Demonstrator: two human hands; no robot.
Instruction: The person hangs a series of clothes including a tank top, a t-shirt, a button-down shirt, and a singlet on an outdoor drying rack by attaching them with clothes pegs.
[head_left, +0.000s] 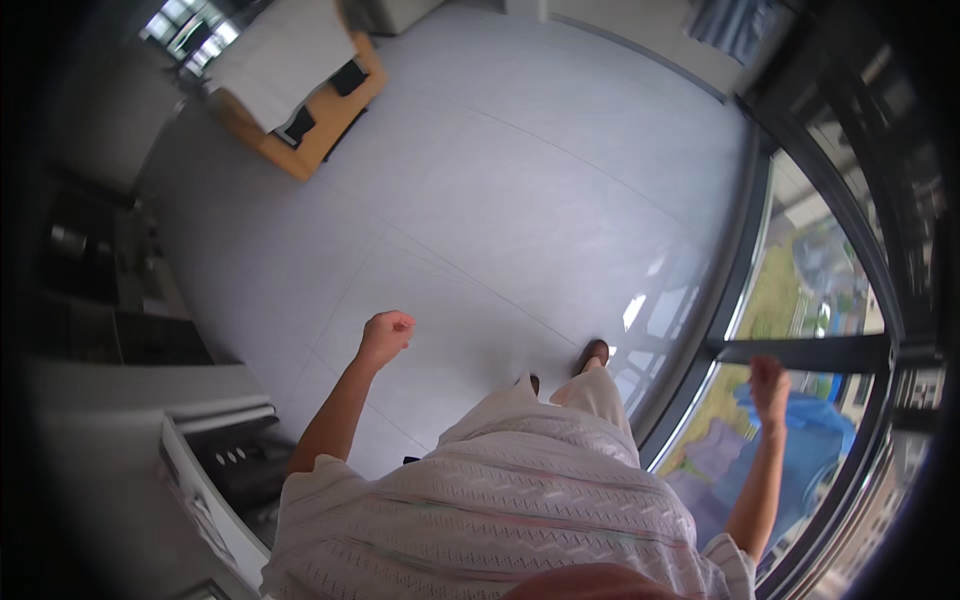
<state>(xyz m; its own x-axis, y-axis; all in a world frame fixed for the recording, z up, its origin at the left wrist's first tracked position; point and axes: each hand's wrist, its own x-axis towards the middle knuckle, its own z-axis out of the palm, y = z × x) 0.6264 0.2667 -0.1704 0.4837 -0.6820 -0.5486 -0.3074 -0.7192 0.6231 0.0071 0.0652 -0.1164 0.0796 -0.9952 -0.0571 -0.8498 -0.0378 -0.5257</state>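
Observation:
My left hand (388, 339) hangs over the grey tiled floor (465, 225) with its fingers curled in and nothing visible in them. On the other side, my right hand (769, 391) is raised in front of a dark-framed window (799, 352). It is blurred, so I cannot make out its fingers, and no object shows in it. Below me are my white knit top (495, 517), pale trousers (600, 405) and a brown shoe (594, 355). The other shoe is mostly hidden by the trousers.
A wooden piece of furniture (322, 142) with a white cloth (289, 64) over it stands at the upper left. Dark appliances or cabinets (157, 337) line the left side. Blue cloth (795, 457) shows at the window on the right. A pale wall (630, 45) borders the floor ahead.

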